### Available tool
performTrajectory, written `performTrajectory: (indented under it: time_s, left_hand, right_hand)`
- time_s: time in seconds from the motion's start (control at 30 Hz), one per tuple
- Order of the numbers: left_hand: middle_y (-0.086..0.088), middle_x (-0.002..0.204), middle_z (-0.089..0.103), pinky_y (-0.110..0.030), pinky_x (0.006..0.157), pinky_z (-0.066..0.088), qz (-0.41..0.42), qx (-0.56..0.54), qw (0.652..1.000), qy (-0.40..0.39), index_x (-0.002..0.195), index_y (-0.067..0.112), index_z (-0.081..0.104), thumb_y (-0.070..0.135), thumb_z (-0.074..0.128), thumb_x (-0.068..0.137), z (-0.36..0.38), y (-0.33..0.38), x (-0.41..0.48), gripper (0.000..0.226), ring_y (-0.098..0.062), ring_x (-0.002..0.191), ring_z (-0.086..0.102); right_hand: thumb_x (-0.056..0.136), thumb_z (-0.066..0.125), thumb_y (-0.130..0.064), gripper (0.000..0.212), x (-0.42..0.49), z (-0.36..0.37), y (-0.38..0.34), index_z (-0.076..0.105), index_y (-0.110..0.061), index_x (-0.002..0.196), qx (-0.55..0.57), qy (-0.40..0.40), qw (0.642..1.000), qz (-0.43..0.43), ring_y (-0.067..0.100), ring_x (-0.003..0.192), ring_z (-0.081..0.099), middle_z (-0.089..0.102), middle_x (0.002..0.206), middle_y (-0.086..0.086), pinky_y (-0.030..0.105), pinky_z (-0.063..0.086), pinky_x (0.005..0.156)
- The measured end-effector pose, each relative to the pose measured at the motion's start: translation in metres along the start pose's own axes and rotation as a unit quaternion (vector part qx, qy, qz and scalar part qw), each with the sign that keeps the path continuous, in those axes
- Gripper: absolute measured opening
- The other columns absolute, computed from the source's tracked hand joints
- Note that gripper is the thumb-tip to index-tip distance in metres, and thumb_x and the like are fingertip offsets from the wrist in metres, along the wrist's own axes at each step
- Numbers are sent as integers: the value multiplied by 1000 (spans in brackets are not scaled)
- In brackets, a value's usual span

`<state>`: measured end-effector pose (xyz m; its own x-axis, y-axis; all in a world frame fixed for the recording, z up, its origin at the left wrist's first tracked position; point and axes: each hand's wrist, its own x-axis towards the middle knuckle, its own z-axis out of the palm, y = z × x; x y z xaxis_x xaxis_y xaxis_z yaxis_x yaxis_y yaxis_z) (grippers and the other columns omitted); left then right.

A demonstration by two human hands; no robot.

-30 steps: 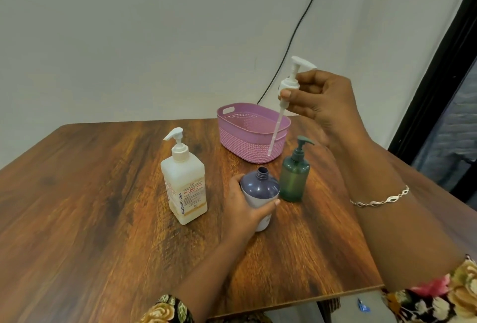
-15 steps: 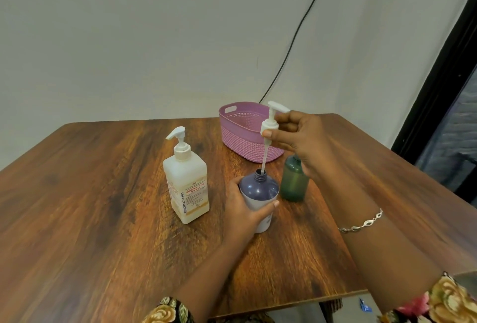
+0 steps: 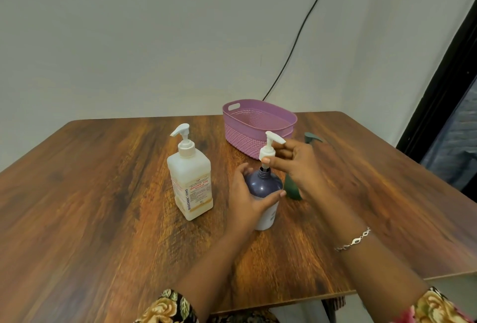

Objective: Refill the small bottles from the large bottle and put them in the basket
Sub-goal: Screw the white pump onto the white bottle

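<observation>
Lowered, right hand [image 3: 299, 170] pinches white pump [image 3: 268, 151] into purple bottle [image 3: 263, 187] gripped by left hand [image 3: 245, 197].

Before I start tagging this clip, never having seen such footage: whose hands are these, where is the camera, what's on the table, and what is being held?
There is no machine: these are a person's two bare hands, filmed by a wide-angle camera worn on their head, looking forward and down. The wooden table bears a large white pump bottle, a purple basket and a green bottle partly hidden behind the right hand. The left hand grips a small purple bottle; the right hand pinches a white pump just above its threaded neck.
</observation>
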<state>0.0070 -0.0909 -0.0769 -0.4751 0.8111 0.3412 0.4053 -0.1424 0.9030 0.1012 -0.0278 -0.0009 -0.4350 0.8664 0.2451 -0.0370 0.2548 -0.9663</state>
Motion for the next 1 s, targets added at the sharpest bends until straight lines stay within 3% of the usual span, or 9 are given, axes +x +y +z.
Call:
performTrajectory:
  time_s: [0.13,0.33,0.57,0.7,0.87,1.0]
  left_hand:
    - [4,117,54,-25,90,48,25,34,999,-9,123,16,47,40,82,62,0,1,9,74,-7,105,52]
    - [7,109,54,-11,75,43,21,37,999,-23,116,19,49,36,81,64,-1,-1,8,63,-6,96,53]
    - [6,110,54,-9,72,41,17,43,998,-33,119,18,48,28,80,68,-1,-3,9,62,-7,97,53]
    - [6,107,53,-11,73,42,17,37,999,-32,118,16,48,31,78,65,0,-3,9,63,-9,96,54]
    - [5,108,55,-16,75,46,12,32,999,-33,118,18,48,42,72,59,0,-3,8,68,-8,96,55]
    - [4,111,57,-22,77,49,10,32,999,-38,119,18,48,50,67,54,-1,-3,7,75,-9,97,56]
  right_hand:
    - [71,72,5,33,1,0,2,62,-22,87,6,-4,1000,-7,9,82,68,70,84,-3,29,56,80]
    - [73,73,4,32,-5,0,14,63,-22,90,-28,-28,999,0,13,89,67,70,89,-1,31,54,85]
    - [76,71,1,32,-8,-2,21,65,-9,106,-94,-43,995,-6,7,91,64,67,95,-3,26,51,88]
    - [76,71,3,37,-7,-2,21,64,-4,111,-97,-41,994,-11,12,96,64,67,100,2,25,50,89]
    - [74,71,5,28,-7,2,26,62,-9,97,-91,-29,995,-23,16,92,64,66,90,1,23,51,83]
    - [69,79,-7,30,-5,7,33,56,-17,85,-125,0,992,-31,16,86,64,64,83,-4,26,53,78]
